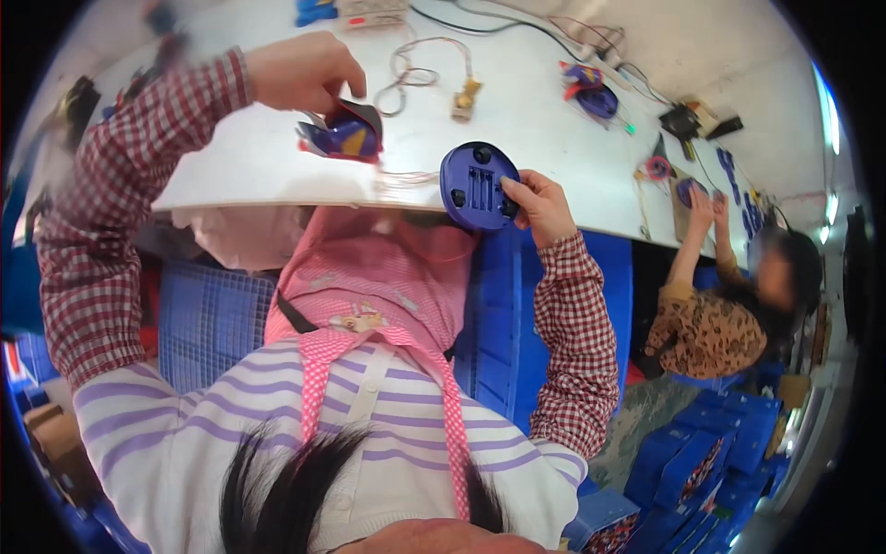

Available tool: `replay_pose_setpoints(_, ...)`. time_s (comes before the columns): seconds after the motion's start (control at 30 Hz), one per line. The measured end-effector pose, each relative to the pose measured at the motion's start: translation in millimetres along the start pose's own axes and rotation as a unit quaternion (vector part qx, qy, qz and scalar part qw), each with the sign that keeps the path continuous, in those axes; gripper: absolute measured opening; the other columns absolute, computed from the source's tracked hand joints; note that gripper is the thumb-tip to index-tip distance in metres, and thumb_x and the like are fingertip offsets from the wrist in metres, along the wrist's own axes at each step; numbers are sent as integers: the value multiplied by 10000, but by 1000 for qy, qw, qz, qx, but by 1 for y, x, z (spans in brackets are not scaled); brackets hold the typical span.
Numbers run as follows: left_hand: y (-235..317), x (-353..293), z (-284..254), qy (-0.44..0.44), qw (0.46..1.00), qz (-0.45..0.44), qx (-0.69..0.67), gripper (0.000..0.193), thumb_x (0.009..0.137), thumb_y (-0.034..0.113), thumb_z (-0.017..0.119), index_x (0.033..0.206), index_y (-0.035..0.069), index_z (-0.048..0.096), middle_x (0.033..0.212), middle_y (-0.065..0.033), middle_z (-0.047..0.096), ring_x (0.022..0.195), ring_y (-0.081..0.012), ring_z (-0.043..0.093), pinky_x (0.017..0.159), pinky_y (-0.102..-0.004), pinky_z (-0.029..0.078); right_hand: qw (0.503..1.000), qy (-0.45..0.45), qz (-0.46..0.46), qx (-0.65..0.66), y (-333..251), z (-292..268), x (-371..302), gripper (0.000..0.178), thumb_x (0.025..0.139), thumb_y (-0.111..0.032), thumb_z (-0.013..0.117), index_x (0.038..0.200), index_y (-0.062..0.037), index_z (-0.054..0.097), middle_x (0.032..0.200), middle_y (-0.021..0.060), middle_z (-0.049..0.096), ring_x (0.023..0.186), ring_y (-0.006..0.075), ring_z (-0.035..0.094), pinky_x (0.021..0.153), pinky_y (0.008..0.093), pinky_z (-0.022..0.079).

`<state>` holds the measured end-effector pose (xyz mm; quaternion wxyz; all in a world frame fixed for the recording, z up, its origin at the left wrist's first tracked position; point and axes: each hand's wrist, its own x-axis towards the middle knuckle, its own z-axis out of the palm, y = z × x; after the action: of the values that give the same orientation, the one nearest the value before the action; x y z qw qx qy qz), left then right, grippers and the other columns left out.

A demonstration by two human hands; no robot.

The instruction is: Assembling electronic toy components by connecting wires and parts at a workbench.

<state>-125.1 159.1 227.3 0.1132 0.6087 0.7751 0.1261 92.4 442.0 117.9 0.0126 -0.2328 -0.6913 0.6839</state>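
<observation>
My left hand (309, 72) pinches the upper edge of a purple toy body (349, 134) with yellow markings and red and dark flaps, held over the table's near edge. In my right hand (544, 208) is a round purple base (472, 175), gripped at its right rim with the thumb on its face. Slots and small black wheels show on the base. Thin wires (411, 180) run between the toy body and the base. Farther back on the white table (277, 175) lies a small yellow part (465, 100) on a looped cable.
Another purple toy (595, 97) lies to the right, near cables and a power strip (591, 42). At the right end a co-worker (720, 314) handles a purple part. Blue crates (217, 323) stand below the table, with stacked blue bins (688, 452) at lower right.
</observation>
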Motion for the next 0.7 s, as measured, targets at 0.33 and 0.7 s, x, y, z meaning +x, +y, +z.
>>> replay_pose_setpoints(0.33,-156,-75,10,-31,921,-371,-113,367,667,-52,589,1008,24,476,619,-117,582,421,-200,535,335,-284,446,1000,30,-6,7,34,51,64,245,860,-168,633,954,51,575,710,78,571,421,101,454,369,186,352)
replay_pose_setpoints(0.7,-195,-43,11,5,879,-362,-309,381,807,141,635,1135,25,480,679,-121,593,524,-187,572,422,-265,467,883,139,-273,-356,-2,29,127,659,727,-333,756,1212,20,484,1006,168,549,875,232,564,691,276,474)
